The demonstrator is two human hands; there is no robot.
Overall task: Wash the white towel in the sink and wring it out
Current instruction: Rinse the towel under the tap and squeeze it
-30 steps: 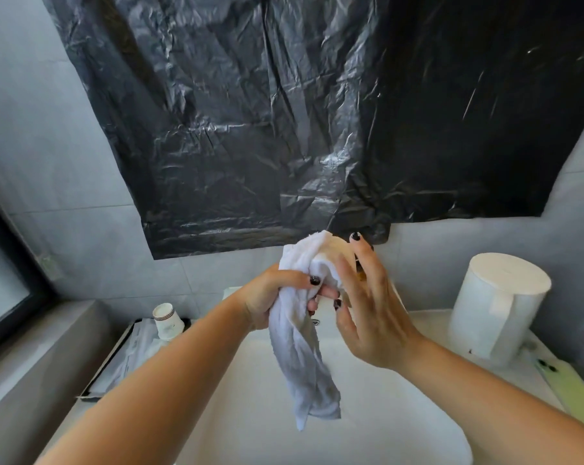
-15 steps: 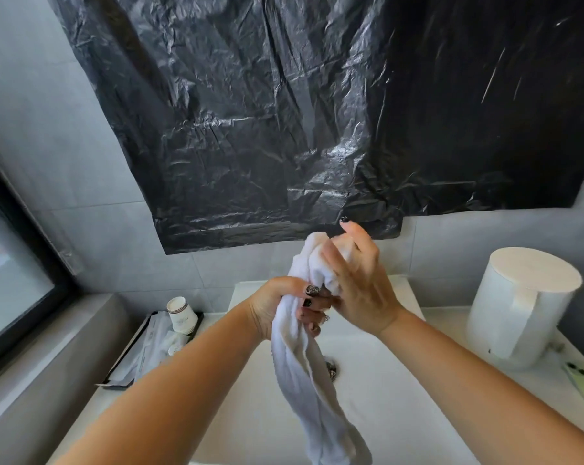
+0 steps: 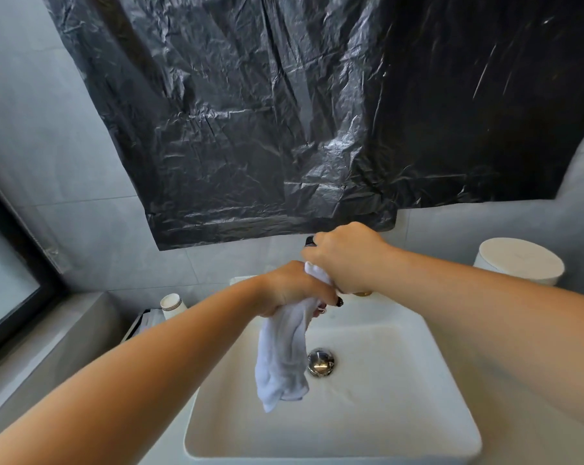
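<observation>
The white towel point(image 3: 283, 357) hangs bunched and twisted above the white sink basin point(image 3: 418, 414). My left hand point(image 3: 294, 286) grips the towel near its top, fingers curled round it. Right above it, my right hand point(image 3: 344, 256) closes as a fist round the towel's upper end, knuckles facing me. The towel's loose lower end dangles beside the chrome drain plug point(image 3: 321, 361). The tap is hidden behind my hands.
A white lidded cylinder container point(image 3: 522, 261) stands on the counter at the right. A paper cup point(image 3: 172, 305) and a dark tray point(image 3: 142, 325) sit left of the sink. Black plastic sheeting point(image 3: 283, 112) covers the wall above. A window point(image 3: 5, 280) is at the left.
My right hand has closed from open fingers into a fist over the towel's top and turned. The hanging part of the towel looks shorter and more bunched.
</observation>
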